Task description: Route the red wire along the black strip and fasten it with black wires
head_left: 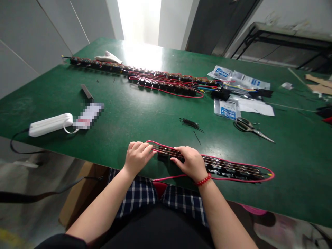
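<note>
A long black strip of electrical parts point(230, 167) lies along the near edge of the green table, with thin copper-coloured rods running over it. A red wire point(249, 165) loops around its right end and back along both sides. My left hand point(137, 155) is closed at the strip's left end, its fingers curled where the red wire and rods reach it. Over the strip's left part, my right hand point(190, 160) grips it with the thumb on the near side and fingers across the top. The palm hides part of the strip.
Longer wired strips point(155, 76) lie across the back. Black cable ties point(192, 123), scissors point(252, 129) and plastic packets point(227, 109) are beyond my right hand. A white power strip point(50, 124), a phone-like blurred object point(89, 116) and a grey bar point(86, 91) lie left.
</note>
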